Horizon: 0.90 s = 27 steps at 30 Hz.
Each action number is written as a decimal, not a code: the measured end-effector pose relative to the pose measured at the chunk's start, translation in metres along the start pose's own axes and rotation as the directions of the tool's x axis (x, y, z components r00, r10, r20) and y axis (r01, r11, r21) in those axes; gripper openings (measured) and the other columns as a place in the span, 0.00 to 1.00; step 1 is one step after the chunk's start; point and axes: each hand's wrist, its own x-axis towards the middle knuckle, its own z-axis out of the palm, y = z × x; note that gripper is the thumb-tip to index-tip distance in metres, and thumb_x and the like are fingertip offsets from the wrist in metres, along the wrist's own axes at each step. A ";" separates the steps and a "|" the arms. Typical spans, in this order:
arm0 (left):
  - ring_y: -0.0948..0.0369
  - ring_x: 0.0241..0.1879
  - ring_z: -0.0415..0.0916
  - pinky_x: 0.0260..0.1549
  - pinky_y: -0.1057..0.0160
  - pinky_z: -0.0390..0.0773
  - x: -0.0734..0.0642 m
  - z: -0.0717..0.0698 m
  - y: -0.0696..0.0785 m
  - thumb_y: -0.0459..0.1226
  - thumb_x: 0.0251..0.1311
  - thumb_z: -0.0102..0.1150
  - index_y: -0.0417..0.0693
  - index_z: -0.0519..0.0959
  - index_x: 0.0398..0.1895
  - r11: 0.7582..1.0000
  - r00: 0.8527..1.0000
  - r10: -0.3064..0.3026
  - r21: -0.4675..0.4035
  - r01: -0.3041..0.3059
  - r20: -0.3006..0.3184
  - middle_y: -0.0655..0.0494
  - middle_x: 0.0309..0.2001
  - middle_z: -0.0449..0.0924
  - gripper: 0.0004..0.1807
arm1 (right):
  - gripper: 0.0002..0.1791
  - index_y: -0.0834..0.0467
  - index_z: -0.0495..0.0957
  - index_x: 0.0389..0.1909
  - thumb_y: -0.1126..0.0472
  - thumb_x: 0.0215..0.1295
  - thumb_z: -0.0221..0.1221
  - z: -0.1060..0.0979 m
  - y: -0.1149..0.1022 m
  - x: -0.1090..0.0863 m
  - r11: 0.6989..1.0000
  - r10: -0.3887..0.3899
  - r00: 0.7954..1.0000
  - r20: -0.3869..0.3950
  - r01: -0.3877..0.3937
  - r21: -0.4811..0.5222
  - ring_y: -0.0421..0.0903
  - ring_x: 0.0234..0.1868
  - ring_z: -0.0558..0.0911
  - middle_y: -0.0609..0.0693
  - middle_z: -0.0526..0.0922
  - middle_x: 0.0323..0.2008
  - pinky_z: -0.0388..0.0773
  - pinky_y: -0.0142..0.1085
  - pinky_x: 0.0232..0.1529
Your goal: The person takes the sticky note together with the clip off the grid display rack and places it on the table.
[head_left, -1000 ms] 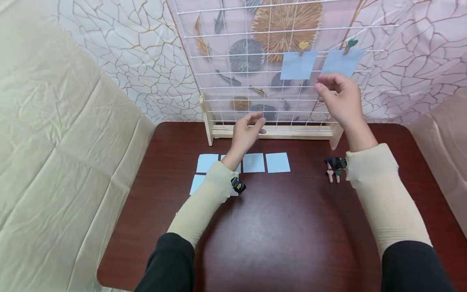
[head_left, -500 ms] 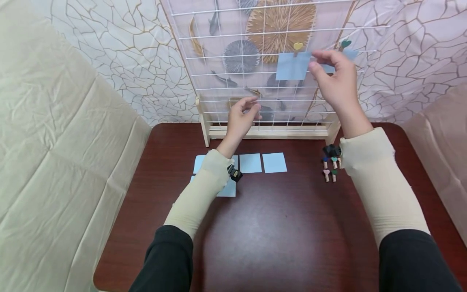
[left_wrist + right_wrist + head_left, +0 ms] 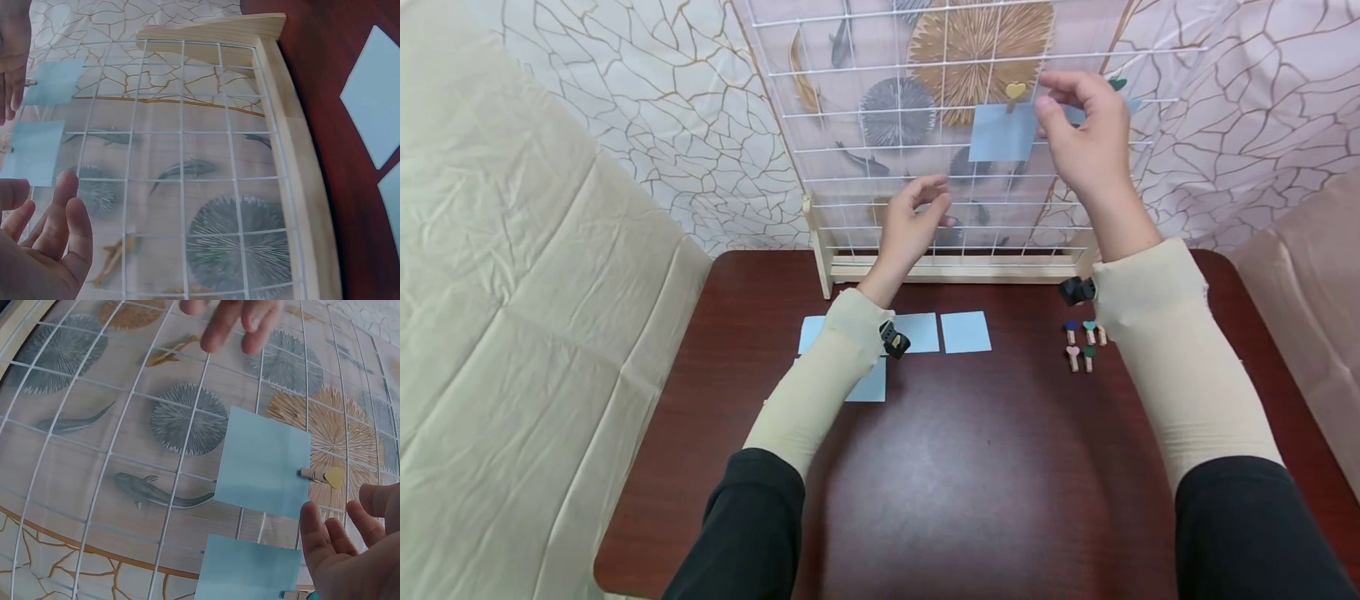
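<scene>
Two blue paper squares hang side by side on a white wire grid (image 3: 850,177), the left square (image 3: 1002,137) under a clothespin with a yellow heart (image 3: 334,477). Close to that clothespin, my right hand (image 3: 1090,137) is raised with fingers loosely bent and nothing between them; in the right wrist view it looks apart from the clip. It covers most of the right square (image 3: 250,569) in the head view. Lower and to the left, my left hand (image 3: 913,221) hovers in front of the grid, its fingers loosely bent and holding nothing.
More blue squares (image 3: 966,332) lie in rows on the dark red table (image 3: 970,467), partly under my left forearm. Several small heart clothespins (image 3: 1088,358) lie at the table's right side. A wooden base (image 3: 962,273) carries the grid.
My right hand has risen from below the right square to the height of the yellow-heart clothespin. My left hand has also gone up, and lately a little right. The hanging squares stay in place.
</scene>
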 end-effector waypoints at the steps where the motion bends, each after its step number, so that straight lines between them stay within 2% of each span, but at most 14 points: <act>1: 0.45 0.36 0.88 0.25 0.68 0.80 0.002 0.001 0.002 0.31 0.76 0.59 0.34 0.78 0.66 1.000 1.000 -0.004 -0.002 0.004 0.002 0.34 0.58 0.83 0.19 | 0.16 0.66 0.82 0.61 0.67 0.77 0.57 0.000 0.000 0.001 1.000 0.002 1.000 0.002 -0.002 0.004 0.33 0.49 0.78 0.38 0.75 0.44 0.83 0.27 0.47; 5: 0.45 0.35 0.89 0.24 0.68 0.80 0.011 0.006 0.009 0.31 0.76 0.59 0.37 0.78 0.69 1.000 1.000 -0.001 -0.001 0.001 0.012 0.36 0.60 0.82 0.21 | 0.17 0.67 0.82 0.61 0.68 0.76 0.58 0.002 -0.001 0.006 0.999 0.025 1.000 0.013 -0.026 0.036 0.32 0.47 0.78 0.40 0.76 0.45 0.83 0.26 0.47; 9: 0.53 0.33 0.89 0.27 0.66 0.83 0.019 0.009 0.014 0.33 0.76 0.60 0.43 0.77 0.71 1.000 1.000 -0.016 0.025 0.016 0.016 0.41 0.62 0.83 0.22 | 0.17 0.66 0.81 0.62 0.68 0.77 0.58 0.003 -0.001 0.008 0.998 0.044 0.999 0.029 -0.045 0.035 0.33 0.49 0.78 0.43 0.78 0.50 0.83 0.26 0.48; 15: 0.51 0.35 0.89 0.25 0.66 0.81 0.030 0.013 0.022 0.35 0.76 0.60 0.47 0.77 0.71 0.997 0.998 -0.059 0.049 0.058 0.014 0.47 0.61 0.84 0.22 | 0.17 0.67 0.80 0.62 0.68 0.77 0.58 0.007 0.002 0.011 0.997 0.052 0.998 0.047 -0.055 0.058 0.35 0.50 0.78 0.48 0.80 0.56 0.82 0.27 0.49; 21: 0.53 0.35 0.89 0.26 0.63 0.83 0.038 0.017 0.030 0.36 0.76 0.61 0.50 0.77 0.72 0.994 0.996 -0.087 0.061 0.086 0.009 0.53 0.59 0.86 0.23 | 0.17 0.66 0.81 0.63 0.66 0.77 0.59 0.010 0.005 0.015 0.999 0.030 0.998 0.051 -0.032 0.040 0.36 0.51 0.79 0.49 0.80 0.55 0.83 0.28 0.49; 27: 0.56 0.34 0.89 0.28 0.62 0.83 0.046 0.018 0.034 0.37 0.77 0.61 0.52 0.77 0.72 0.989 0.993 -0.120 0.083 0.119 0.014 0.56 0.56 0.88 0.22 | 0.17 0.67 0.81 0.62 0.66 0.77 0.58 0.013 0.004 0.017 0.999 0.024 0.998 0.061 -0.026 0.042 0.37 0.51 0.79 0.44 0.78 0.50 0.83 0.27 0.47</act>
